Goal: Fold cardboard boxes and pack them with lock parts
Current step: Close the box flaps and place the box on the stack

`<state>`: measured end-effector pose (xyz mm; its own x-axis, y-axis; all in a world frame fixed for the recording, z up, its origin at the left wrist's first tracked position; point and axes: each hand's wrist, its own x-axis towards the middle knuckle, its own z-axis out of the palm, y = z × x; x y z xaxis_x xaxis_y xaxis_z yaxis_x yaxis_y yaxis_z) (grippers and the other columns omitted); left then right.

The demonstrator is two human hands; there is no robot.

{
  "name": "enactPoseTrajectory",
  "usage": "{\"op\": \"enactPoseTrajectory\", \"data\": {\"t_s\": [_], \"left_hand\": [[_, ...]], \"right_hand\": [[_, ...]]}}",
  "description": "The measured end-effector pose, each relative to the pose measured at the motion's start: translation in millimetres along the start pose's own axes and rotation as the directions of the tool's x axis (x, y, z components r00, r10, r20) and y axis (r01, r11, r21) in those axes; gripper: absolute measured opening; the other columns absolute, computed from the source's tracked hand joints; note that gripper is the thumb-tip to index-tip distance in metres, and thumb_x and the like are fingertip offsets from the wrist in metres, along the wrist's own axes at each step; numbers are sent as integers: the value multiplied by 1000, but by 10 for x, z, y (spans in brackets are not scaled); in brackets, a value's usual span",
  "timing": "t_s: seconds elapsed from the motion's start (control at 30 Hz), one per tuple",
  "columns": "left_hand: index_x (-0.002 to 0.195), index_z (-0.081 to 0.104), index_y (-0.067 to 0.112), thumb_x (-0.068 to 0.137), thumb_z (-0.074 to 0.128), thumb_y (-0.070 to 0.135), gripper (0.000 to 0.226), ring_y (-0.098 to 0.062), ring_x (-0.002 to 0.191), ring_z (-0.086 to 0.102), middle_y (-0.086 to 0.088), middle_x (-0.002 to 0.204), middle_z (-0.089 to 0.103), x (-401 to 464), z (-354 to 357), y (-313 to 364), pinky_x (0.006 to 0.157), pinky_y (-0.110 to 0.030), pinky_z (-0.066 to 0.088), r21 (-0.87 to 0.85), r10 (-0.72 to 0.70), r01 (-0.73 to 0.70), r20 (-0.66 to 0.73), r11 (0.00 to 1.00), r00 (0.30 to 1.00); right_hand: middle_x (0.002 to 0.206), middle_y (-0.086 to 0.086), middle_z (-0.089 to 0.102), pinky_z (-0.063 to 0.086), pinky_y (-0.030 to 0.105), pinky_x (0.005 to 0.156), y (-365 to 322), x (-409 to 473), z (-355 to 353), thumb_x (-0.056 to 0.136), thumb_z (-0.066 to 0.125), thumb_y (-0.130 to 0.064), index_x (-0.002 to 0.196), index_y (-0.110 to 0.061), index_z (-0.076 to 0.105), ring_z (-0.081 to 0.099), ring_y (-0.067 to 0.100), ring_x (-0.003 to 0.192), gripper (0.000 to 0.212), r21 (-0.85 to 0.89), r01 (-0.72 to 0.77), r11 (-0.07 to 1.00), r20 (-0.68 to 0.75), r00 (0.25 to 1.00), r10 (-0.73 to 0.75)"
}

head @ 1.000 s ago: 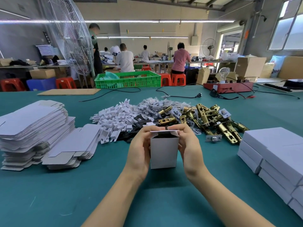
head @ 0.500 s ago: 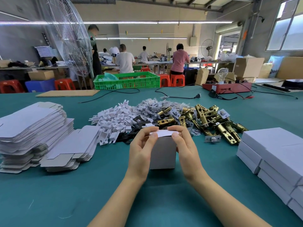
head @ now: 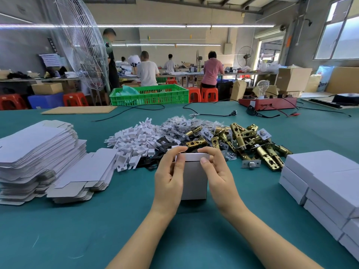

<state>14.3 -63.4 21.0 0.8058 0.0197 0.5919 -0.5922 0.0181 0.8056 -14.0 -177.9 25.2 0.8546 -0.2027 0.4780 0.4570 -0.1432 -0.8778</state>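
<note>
Flats (head: 38,152) lie stacked left of the box (head: 194,179), which stands upright on the table (head: 97,220) with left hand (head: 169,177) and right hand (head: 217,175) pinching its top flap, latches (head: 252,142) behind, finished boxes (head: 320,181) right.

Workshop: strip lights (head: 136,26) overhead, windows (head: 338,33) right, red stools (head: 208,94).

A box (head: 194,179) is standing at the surface (head: 77,230) centre; blanks (head: 37,152) are lying at nine o'clock, latches (head: 246,140) at one, packed boxes (head: 326,187) at three.
</note>
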Motion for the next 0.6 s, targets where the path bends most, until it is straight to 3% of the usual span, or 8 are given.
{"op": "enactPoseTrajectory", "data": {"t_s": [0.13,0.27,0.4,0.6], "left_hand": [[101,63,35,95,49,27,17,-3,93,59,18,101,66,-1,-6,-5,82,-15,43,9,10,-10,16,1000,1000],[101,64,32,95,50,26,17,-5,98,61,16,103,67,17,-12,-10,85,-16,44,11,17,-17,9,1000,1000],[98,63,35,95,50,24,17,-5,93,60,14,99,67,14,-22,-12,82,-15,44,15,36,-36,11,999,999],[97,64,36,94,52,26,16,-8,83,59,9,96,67,21,-60,-39,76,-19,44,32,38,-39,26,999,999]], "right_hand": [[75,-18,54,41,14,63,2,6,12,94,50,-30,97,-43,60,48,2,69,17,9,8,1000,-31,999,-7],[78,-4,57,41,14,63,-6,3,15,99,51,-21,95,-37,63,49,5,70,21,23,19,1000,-68,998,-18],[81,0,61,41,14,64,-7,3,26,99,51,-19,96,-34,63,52,6,71,19,-2,41,999,-84,996,-41],[83,-5,62,41,15,64,-7,-5,22,95,48,-30,96,-39,61,53,7,71,15,-44,69,997,-68,995,-72]]}}
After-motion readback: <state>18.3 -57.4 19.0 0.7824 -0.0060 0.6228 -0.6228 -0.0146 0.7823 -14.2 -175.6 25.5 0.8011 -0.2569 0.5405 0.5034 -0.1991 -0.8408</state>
